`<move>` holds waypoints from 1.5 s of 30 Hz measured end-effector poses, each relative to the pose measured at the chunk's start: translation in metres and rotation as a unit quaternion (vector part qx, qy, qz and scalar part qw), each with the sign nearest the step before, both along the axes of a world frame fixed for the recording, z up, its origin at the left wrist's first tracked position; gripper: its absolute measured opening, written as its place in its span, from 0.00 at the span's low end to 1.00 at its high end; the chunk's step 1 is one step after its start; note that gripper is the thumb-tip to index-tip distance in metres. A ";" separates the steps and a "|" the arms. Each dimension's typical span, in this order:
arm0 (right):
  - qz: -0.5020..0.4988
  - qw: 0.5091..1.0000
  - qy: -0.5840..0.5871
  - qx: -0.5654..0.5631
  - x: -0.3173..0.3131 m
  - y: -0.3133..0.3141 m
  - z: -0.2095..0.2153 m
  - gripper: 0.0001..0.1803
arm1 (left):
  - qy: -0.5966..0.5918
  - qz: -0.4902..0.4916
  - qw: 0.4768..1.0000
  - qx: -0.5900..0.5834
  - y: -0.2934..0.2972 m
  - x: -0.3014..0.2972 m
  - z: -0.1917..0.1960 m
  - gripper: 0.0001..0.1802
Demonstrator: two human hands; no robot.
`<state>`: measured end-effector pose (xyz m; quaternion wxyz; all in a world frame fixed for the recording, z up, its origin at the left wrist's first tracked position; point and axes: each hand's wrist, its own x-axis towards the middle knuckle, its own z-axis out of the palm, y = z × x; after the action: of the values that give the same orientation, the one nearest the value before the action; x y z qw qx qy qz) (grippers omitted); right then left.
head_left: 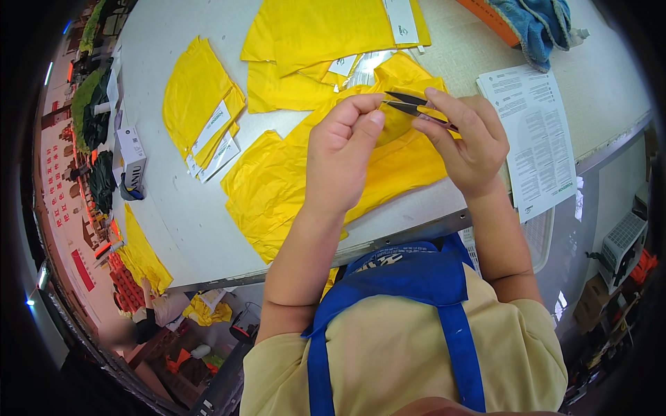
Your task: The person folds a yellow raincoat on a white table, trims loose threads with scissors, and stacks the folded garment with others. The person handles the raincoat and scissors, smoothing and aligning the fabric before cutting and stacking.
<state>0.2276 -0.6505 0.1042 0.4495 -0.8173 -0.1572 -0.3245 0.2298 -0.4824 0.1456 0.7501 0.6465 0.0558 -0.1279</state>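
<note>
In my right hand (473, 142) is a pair of thread snips (406, 98) with dark pointed blades, their tips directed left. My left hand (341, 144) is closed in a pinch right beside those tips. Whatever lies between its thumb and forefinger is too small to make out. Beneath both hands a crumpled yellow garment (395, 166) spreads over the table, reaching toward its near edge. Just beyond it lies a pile of folded yellow pieces (312, 38) with white tags and some clear plastic. Further left is a smaller folded yellow piece (193, 97), also tagged.
White printed sheets (534, 145) lie right of my right hand, overhanging the table's front edge. Blue cloth (538, 31) rests at the far right beside an orange-edged object. A white box (130, 154) stands at the left. Another person sits beyond the table's left end, near yellow fabric (142, 253).
</note>
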 end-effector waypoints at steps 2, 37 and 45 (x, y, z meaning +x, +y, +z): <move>-0.009 1.000 -0.010 -0.008 -0.001 0.002 -0.001 0.20 | 0.002 -0.003 1.000 -0.012 0.000 -0.001 0.000 0.11; -0.145 0.799 0.457 0.362 -0.003 -0.087 -0.087 0.14 | -0.386 -0.010 0.887 0.255 -0.025 0.024 -0.015 0.04; -0.272 0.923 0.229 -0.147 0.001 -0.097 -0.098 0.15 | -0.307 -0.387 0.787 0.368 0.011 -0.062 -0.032 0.36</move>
<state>0.2290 -0.7478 0.0062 0.2427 -0.9373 0.1328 -0.2119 0.1681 -0.4717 0.1139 0.3202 0.8462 -0.3898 -0.1716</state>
